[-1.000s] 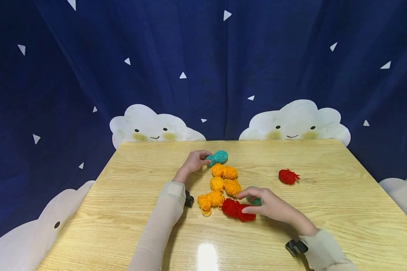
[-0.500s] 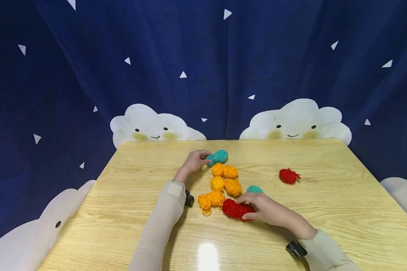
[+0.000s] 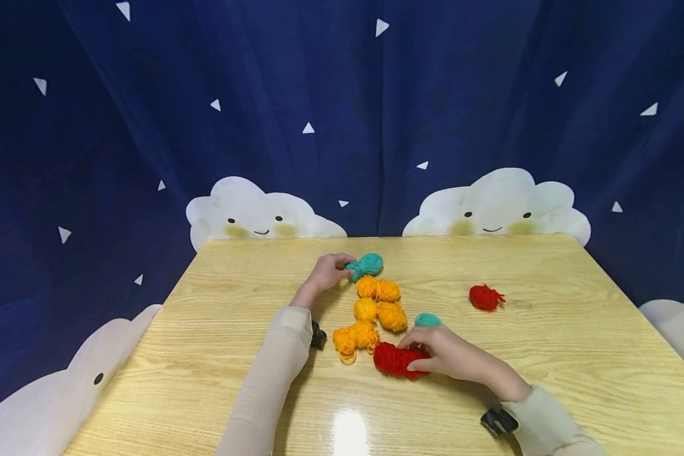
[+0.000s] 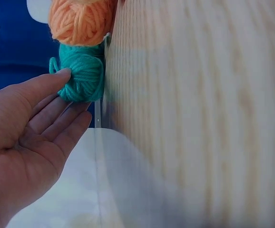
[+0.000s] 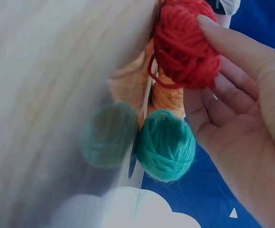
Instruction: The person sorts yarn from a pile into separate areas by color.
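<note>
At the far end of a yarn cluster, my left hand (image 3: 327, 272) pinches the near-left end of a teal yarn bundle (image 3: 370, 263). In the left wrist view the thumb lies on the teal yarn (image 4: 83, 73), with the other fingers behind it. My right hand (image 3: 453, 356) grips the right end of a red yarn bundle (image 3: 393, 360), thumb on the near side and fingers over the far side. Several orange yarn balls (image 3: 366, 310) lie between the two hands. A second teal ball (image 3: 428, 320) sits just beyond the right hand, partly hidden by it.
A separate red yarn ball (image 3: 484, 297) with loose ends lies farther right on the wooden table (image 3: 547, 354). Behind the table hangs a dark blue curtain (image 3: 342, 95) with white triangles and clouds. Each wrist wears a small black camera (image 3: 498, 421).
My right hand has closed on the red yarn bundle and shifted it slightly toward me, uncovering more of the teal ball behind. My left hand stays on its teal yarn.
</note>
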Demonstrator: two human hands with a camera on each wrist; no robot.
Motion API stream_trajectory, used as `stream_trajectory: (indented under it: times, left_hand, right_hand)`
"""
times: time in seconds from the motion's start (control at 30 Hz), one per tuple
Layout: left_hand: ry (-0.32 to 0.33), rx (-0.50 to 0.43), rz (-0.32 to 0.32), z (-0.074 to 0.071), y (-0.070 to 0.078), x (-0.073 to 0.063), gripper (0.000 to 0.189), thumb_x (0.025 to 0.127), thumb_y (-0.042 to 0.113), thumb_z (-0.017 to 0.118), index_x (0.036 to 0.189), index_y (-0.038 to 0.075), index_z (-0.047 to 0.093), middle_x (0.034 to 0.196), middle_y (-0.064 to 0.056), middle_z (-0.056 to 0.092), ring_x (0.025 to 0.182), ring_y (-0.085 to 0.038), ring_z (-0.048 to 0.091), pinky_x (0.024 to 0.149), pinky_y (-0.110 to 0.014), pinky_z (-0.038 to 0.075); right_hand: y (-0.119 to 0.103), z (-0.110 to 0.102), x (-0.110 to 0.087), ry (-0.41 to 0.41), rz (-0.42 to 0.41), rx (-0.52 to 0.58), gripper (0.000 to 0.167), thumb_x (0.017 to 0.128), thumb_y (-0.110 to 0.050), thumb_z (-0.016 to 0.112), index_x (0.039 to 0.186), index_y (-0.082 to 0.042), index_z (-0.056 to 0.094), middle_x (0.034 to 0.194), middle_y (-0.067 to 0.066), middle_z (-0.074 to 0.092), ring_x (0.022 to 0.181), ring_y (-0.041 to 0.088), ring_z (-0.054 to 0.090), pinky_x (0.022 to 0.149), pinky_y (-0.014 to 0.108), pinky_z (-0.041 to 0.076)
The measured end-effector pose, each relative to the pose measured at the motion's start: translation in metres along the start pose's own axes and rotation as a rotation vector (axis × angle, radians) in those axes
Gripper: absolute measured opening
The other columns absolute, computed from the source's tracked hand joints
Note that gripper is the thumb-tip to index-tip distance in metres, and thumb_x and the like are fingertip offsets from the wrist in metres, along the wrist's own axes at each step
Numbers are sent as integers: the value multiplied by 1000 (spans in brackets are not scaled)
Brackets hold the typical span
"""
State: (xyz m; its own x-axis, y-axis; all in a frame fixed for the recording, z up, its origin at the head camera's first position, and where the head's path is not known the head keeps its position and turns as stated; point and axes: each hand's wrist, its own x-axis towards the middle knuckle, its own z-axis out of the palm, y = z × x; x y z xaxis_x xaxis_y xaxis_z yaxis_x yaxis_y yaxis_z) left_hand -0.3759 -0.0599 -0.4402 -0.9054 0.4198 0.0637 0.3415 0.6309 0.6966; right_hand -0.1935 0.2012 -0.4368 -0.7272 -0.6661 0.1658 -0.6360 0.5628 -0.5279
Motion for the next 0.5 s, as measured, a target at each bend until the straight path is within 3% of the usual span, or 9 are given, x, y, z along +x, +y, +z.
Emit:
stream_trajectory:
  times: [0.1, 0.5]
  left_hand:
    - [4, -5, 0, 0, 0, 0, 33, 94, 16, 65, 126, 7, 66, 126, -13, 68, 115, -29, 65, 95, -38, 55]
    - [6, 5, -3, 3, -2, 0, 33, 95, 15, 64, 127, 8, 65, 126, -13, 67, 115, -28, 65, 94, -38, 56]
  right_hand:
    - [0, 0, -1, 10, 2, 48, 25, 85, -21, 76, 109, -16, 72, 104, -4, 72, 92, 6, 57, 77, 21, 53]
    - [0, -1, -4, 71, 24, 143, 26, 87, -31, 73, 110, -20, 72, 106, -4, 73, 98, 4, 62, 80, 23, 55]
